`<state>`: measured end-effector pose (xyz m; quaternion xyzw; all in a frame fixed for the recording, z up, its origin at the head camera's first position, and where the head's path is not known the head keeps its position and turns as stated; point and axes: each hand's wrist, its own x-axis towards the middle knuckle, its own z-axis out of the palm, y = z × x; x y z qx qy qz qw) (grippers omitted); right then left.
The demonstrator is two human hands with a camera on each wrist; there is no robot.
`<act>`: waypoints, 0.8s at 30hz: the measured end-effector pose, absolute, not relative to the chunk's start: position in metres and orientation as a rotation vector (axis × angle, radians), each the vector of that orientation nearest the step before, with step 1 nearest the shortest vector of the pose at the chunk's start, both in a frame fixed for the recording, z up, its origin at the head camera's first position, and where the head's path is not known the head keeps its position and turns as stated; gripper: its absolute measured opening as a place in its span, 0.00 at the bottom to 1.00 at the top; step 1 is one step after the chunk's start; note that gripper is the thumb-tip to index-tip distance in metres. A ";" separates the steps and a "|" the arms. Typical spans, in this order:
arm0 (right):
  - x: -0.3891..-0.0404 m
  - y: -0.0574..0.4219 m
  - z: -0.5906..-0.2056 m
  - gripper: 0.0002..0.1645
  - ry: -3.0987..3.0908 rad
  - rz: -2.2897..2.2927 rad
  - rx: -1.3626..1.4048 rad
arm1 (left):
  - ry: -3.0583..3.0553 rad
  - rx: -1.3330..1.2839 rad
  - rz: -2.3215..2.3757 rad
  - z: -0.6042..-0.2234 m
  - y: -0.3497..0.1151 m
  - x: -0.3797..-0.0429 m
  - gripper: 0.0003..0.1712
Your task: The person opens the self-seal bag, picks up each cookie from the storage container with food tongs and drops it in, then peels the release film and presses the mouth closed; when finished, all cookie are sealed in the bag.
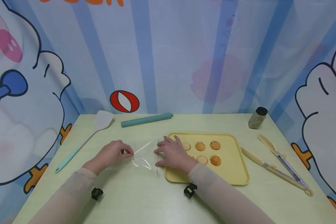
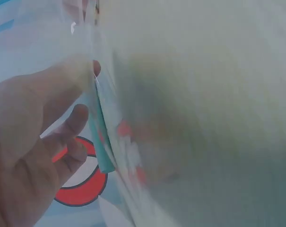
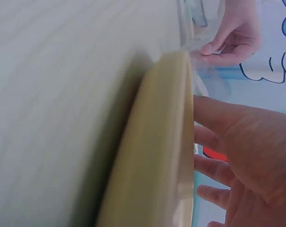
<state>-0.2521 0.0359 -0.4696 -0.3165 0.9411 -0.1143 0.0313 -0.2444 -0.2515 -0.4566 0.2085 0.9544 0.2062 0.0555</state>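
One clear plastic film (image 1: 142, 163), left hand (image 1: 109, 155) pinching its edge; right hand (image 1: 175, 154), fingers apart, over yellow tray (image 1: 233, 174) of cookies (image 1: 215, 160).

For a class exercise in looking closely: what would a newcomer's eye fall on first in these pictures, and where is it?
Probably the yellow tray of cookies, right of the table's middle, with the right hand over its left side. Next, perhaps, the clear plastic that the left hand pinches, just left of the tray, for its bright glints. On the striped curtain behind, a red oval also stands out.
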 end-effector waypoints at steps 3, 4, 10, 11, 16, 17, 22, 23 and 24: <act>-0.252 0.035 -0.473 0.34 2.889 -0.339 -0.992 | 2.866 0.616 0.599 -0.459 -0.250 -0.243 0.07; -0.253 0.035 -0.474 0.34 2.888 -0.331 -0.997 | 2.862 0.620 0.585 -0.460 -0.249 -0.243 0.08; -0.251 0.035 -0.475 0.35 2.900 -0.317 -0.972 | 2.907 0.662 0.580 -0.463 -0.252 -0.243 0.06; -0.251 0.035 -0.475 0.35 2.901 -0.316 -0.963 | 2.913 0.662 0.599 -0.463 -0.253 -0.243 0.06; -0.249 0.037 -0.472 0.35 2.897 -0.350 -0.941 | 2.906 0.675 0.679 -0.458 -0.258 -0.241 0.05; -0.249 0.038 -0.472 0.35 2.898 -0.357 -0.940 | 2.901 0.679 0.688 -0.457 -0.258 -0.241 0.06; -0.249 0.039 -0.474 0.35 2.881 -0.394 -0.937 | 2.923 0.693 0.712 -0.450 -0.264 -0.243 0.08; -0.250 0.040 -0.475 0.35 2.876 -0.401 -0.936 | 2.931 0.702 0.721 -0.448 -0.265 -0.244 0.08; -0.250 0.040 -0.475 0.35 2.869 -0.409 -0.935 | 2.941 0.708 0.724 -0.447 -0.266 -0.244 0.08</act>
